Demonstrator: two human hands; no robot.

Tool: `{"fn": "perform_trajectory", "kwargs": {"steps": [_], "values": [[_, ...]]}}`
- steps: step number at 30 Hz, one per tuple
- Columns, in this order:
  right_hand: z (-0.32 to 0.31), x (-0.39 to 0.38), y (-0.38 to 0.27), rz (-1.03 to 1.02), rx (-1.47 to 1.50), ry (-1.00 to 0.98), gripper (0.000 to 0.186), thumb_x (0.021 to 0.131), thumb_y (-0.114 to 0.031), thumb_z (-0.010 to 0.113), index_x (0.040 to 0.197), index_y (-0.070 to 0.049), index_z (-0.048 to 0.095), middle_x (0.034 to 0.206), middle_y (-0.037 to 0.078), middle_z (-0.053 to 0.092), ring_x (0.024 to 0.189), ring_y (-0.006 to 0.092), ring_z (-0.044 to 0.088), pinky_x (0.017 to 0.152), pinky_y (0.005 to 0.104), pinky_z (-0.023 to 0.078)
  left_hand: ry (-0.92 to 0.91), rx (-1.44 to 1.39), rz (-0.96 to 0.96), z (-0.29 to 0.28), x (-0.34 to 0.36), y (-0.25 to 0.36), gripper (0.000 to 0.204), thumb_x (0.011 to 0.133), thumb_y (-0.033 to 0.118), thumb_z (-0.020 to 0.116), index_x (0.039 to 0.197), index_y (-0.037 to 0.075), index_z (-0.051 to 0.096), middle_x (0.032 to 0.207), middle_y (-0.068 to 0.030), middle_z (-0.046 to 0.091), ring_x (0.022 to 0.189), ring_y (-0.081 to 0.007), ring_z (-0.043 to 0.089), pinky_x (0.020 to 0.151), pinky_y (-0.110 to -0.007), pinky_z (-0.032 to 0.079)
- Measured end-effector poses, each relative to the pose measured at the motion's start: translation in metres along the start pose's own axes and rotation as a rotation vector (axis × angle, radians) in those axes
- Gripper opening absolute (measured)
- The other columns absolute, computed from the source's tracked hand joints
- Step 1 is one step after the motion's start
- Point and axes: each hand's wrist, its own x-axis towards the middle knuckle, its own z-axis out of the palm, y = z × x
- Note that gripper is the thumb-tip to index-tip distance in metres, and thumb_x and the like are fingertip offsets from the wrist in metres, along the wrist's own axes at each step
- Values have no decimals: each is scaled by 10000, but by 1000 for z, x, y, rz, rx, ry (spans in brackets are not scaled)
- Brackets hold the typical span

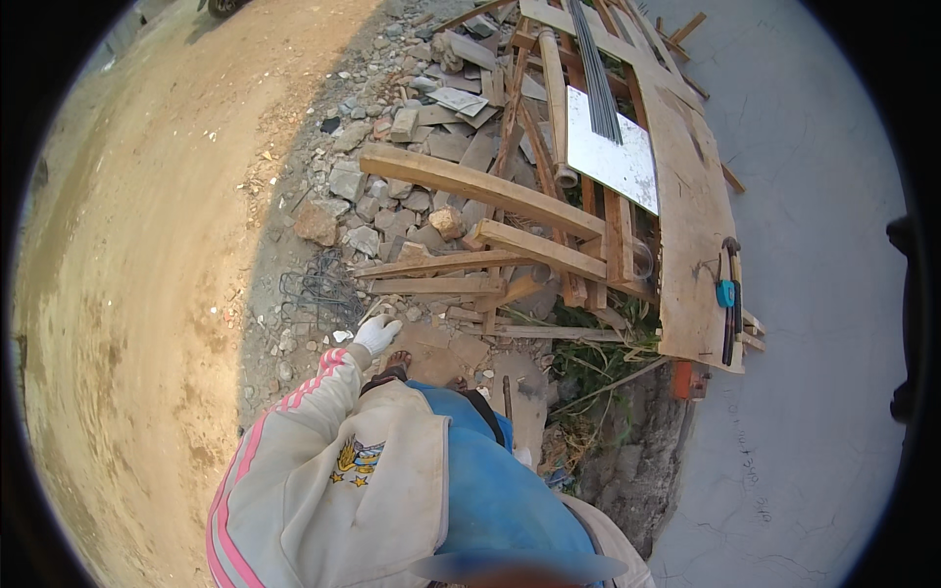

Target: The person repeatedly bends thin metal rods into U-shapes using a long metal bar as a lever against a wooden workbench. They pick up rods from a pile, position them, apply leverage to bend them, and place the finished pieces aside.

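My left hand (376, 334), in a white glove, reaches out low at the centre with loosely curved fingers apart and nothing visible in it. It is beside a tangle of bent rebar pieces (314, 294) on the rubble, below some stacked timber offcuts (431, 285). My right hand (522, 457) shows only as a small white-gloved patch beside my body, its fingers hidden. My feet (398, 361) stand on broken slabs, and a short dark bar (506, 397) is nearby.
Rubble (348, 181) borders a dirt road (147, 245) on the left. At right, timber and a plywood sheet (691, 176) carry a white board (627, 167), steel rods (593, 59) and a blue-and-black tool (725, 292) beside a grey wall (804, 323). Weeds (578, 353) edge a trench.
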Motion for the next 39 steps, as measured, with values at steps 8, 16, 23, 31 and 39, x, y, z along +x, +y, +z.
{"fn": "perform_trajectory", "kwargs": {"steps": [8, 16, 23, 31, 39], "values": [[-22, 12, 8, 53, 241, 191, 701, 966, -597, 682, 1173, 70, 739, 1158, 348, 720, 1103, 502, 712, 909, 521, 568, -241, -203, 441, 26, -33, 203, 445, 1080, 343, 651, 1292, -42, 717, 1073, -100, 780, 945, -157, 711, 872, -329, 578], [-141, -25, 17, 99, 535, 729, 691, 976, -582, 685, 1227, 61, 712, 1163, 339, 719, 1096, 492, 707, 916, 514, 564, -185, -374, 693, 4, -8, 410, 396, 1104, 311, 619, 1301, -19, 711, 1124, -74, 762, 1016, -152, 696, 934, -309, 562], [-229, -39, -5, 103, 576, 1014, 687, 984, -568, 687, 1274, 54, 688, 1167, 332, 719, 1090, 483, 703, 922, 508, 560, -21, -287, 659, -14, 148, 546, 549, 1056, 418, 647, 1352, -44, 670, 1155, -110, 751, 980, -193, 716, 848, -337, 582], [-254, -13, -61, 268, 483, 1081, 687, 994, -552, 690, 1329, 46, 660, 1172, 323, 718, 1084, 474, 698, 929, 501, 556, 482, 342, 608, -26, 337, 645, 531, 977, 448, 612, 1254, 11, 733, 1260, -266, 739, 1221, -421, 695, 1066, -481, 532], [-271, -5, -84, 432, 468, 1084, 692, 1003, -537, 693, 1383, 38, 632, 1176, 314, 718, 1077, 464, 693, 936, 495, 552, 479, 531, 384, -25, 434, 680, 365, 940, 242, 661, 1217, 43, 794, 1273, -247, 750, 1224, -432, 709, 1041, -485, 570]]}}
